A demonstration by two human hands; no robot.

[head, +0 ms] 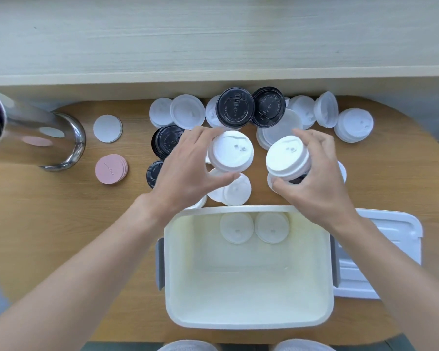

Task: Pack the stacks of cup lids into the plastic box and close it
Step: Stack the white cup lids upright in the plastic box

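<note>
Two white lid stacks up at once: left hand (188, 163) wrapped round one stack (230, 151), right hand (317, 173) clutching other (287, 158), both held over table just past box (249, 323). Guessing one per hand to halve trips. Box open, two lids (254, 228) at far wall. Box cover (380, 252) parked right, out of the way. Loads of black and white lids (235, 108) left on table.

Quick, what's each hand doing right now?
Left hand: holding a stack of white cup lids.
Right hand: holding another white lid stack.
</note>
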